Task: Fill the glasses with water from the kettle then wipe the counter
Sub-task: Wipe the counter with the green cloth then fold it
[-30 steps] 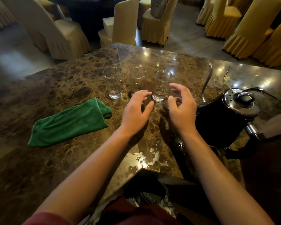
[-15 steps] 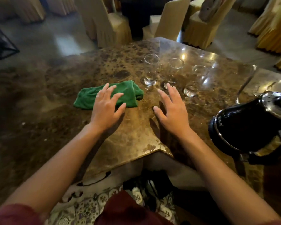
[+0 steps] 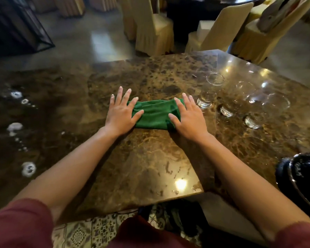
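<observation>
Both hands have been moved off the bare marble since half a second ago and are now laid flat on the green cloth (image 3: pixel 155 113), so the wiping part looks like it's being set up. The left hand (image 3: pixel 122 113) is pressed on the cloth's left end with fingers straight and spread wide, nothing gripped, and the right hand (image 3: pixel 188 119) is laid the same way on the right end, fingers splayed, thumb pointed inward. The cloth is bunched in a folded strip between them on the counter (image 3: pixel 150 158). Just to the right, three glasses (image 3: pixel 227 102) are lined up in a diagonal row, each with only a little water seen at the bottom. The black kettle (image 3: pixel 301 178) is parked at the right edge, mostly cut off. Cream-covered chairs (image 3: pixel 150 27) are seen behind the counter.
</observation>
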A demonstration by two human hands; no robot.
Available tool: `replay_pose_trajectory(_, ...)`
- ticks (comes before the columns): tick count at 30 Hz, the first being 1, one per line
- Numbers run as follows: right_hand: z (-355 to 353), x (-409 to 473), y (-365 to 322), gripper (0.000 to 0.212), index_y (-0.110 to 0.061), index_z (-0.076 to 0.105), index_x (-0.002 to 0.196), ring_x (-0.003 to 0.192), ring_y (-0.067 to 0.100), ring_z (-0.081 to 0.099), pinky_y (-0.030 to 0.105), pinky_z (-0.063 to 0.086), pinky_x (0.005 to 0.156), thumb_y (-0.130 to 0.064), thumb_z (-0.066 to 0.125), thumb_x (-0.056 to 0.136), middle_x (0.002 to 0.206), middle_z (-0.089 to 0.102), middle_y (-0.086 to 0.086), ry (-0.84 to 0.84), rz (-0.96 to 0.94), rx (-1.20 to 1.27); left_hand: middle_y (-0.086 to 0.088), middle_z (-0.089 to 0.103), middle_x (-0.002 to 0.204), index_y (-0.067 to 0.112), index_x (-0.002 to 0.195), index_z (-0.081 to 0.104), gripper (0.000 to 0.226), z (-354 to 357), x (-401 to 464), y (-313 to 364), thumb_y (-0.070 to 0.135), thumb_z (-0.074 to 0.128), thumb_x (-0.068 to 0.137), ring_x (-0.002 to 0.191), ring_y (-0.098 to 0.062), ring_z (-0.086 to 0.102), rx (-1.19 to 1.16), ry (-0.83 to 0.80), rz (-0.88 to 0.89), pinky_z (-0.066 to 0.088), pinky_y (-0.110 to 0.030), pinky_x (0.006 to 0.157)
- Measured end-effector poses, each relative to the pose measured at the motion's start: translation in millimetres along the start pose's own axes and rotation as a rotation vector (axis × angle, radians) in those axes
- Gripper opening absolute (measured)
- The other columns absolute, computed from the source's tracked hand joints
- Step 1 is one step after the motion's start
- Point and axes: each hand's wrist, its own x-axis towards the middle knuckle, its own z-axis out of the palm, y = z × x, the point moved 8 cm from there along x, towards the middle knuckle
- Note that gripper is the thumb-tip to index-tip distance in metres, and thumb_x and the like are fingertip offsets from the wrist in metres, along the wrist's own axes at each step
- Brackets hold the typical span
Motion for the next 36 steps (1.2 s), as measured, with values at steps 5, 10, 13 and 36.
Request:
replay_pose_trajectory(5, 18.5, 15.3, 2.8, 0.07, -0.021, 0.025, 0.167, 0.162, 0.031, 0.012, 0.051, 0.016, 0.129, -0.055, 0.04, 0.108, 0.175, 0.019, 0.012, -0.084, 0.088, -0.006, -0.013, 0.035, 0.162, 0.012, 0.149, 0.046, 0.066, 18.1, 7.4, 0.5, 0.056, 0.04, 0.101, 0.156, -0.034, 0.009, -0.005, -0.055, 0.038, 0.011, -0.056, 0.124)
replay_pose_trajectory(10, 12.0, 23.0, 1.8, 0.07, -0.017, 0.043, 0.159, 0.142, 0.032, 0.047, 0.047, 0.039, 0.116, -0.053, 0.058, 0.1, 0.156, 0.054, 0.009, -0.019, 0.084, -0.089, -0.013, 0.063, 0.12, 0.009, 0.13, 0.062, 0.053, 9.7, 10.2, 7.9, 0.048, 0.055, 0.095, 0.124, -0.033, 0.052, -0.046, 0.129, 0.108, 0.037, -0.049, 0.111)
replay_pose_trajectory(13, 6.5, 27.6, 3.7, 0.075, -0.017, 0.046, 0.156, 0.129, 0.037, 0.054, 0.049, 0.046, 0.107, -0.053, 0.069, 0.094, 0.144, 0.059, 0.012, -0.02, 0.156, -0.068, -0.01, 0.063, 0.11, 0.012, 0.131, 0.062, 0.056, 7.9, 15.9, 5.4, 0.052, 0.057, 0.093, 0.106, -0.03, 0.054, -0.068, 0.119, 0.087, 0.044, -0.045, 0.095)
replay_pose_trajectory(36, -100.0, -34.5, -148.0, 0.04, -0.011, 0.06, 0.117, 0.097, 0.031, 0.069, 0.042, 0.062, 0.077, -0.006, 0.083, 0.085, 0.113, 0.067, 0.013, -0.283, -0.181, 0.804, 0.014, 0.071, 0.12, 0.022, 0.128, 0.062, 0.048, -93.5, -71.2, -2.8, 0.031, 0.08, 0.085, 0.116, -0.003, 0.065, -1.168, -0.17, 0.206, 0.051, -0.019, 0.096)
